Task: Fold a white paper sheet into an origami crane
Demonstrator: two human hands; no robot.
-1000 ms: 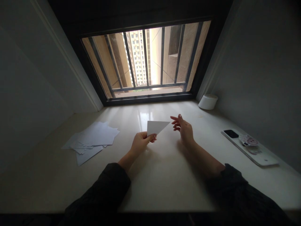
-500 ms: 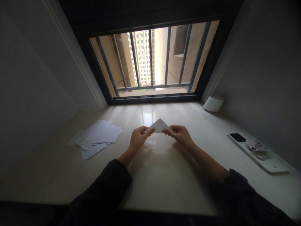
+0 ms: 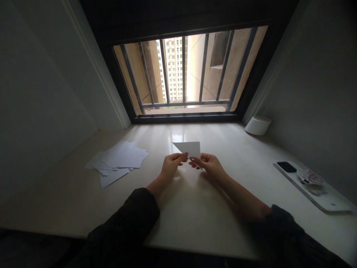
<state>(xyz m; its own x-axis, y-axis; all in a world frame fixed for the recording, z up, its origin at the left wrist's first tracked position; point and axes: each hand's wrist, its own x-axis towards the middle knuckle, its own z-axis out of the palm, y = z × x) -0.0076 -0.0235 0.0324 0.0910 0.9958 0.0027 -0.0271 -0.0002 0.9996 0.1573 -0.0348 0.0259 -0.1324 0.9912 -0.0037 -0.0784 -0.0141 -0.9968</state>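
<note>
A small white paper folded into a triangle [image 3: 192, 148] is held up above the pale stone sill [image 3: 195, 208] in the middle of the view. My left hand [image 3: 172, 166] pinches its lower left part with thumb and fingers closed. My right hand [image 3: 209, 165] pinches its lower right edge, fingers closed too. Both hands are close together, fingertips almost touching. Dark sleeves cover both forearms.
A loose stack of white paper sheets [image 3: 118, 160] lies to the left. A white phone [image 3: 312, 183] with a round sticker grip lies at the right. A white round container [image 3: 257, 125] stands in the far right corner, below the barred window [image 3: 186, 74].
One second ago only my left hand held the paper and my right was open beside it. My right hand has since come in and pinched the paper, which has turned between the hands.
</note>
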